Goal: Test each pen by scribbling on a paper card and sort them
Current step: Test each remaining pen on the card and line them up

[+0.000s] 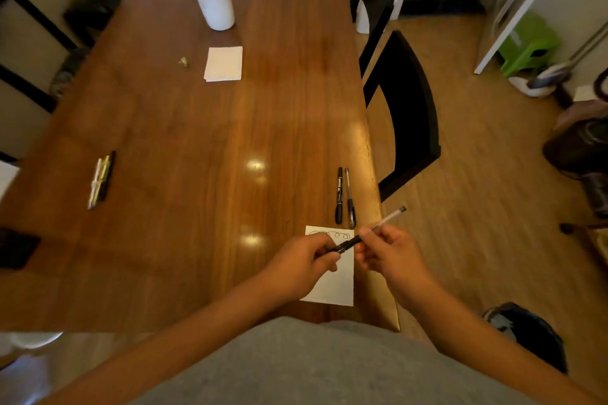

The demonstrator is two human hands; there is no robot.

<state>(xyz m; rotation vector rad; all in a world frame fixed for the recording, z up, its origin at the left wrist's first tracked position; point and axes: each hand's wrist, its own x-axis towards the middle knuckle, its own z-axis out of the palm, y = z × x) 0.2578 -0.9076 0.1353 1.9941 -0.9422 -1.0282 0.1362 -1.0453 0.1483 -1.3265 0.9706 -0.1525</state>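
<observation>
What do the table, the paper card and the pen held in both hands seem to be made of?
Table: wood or wood veneer, glossy; grain lines and bright light reflections show. Card: thin white paper, matte, with ink loops on it. Pen: probably plastic, a clear barrel with dark ends, but too small to be sure.

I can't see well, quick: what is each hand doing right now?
Left hand: holding the pen by its black end.
Right hand: holding the same pen by its clear end.
</observation>
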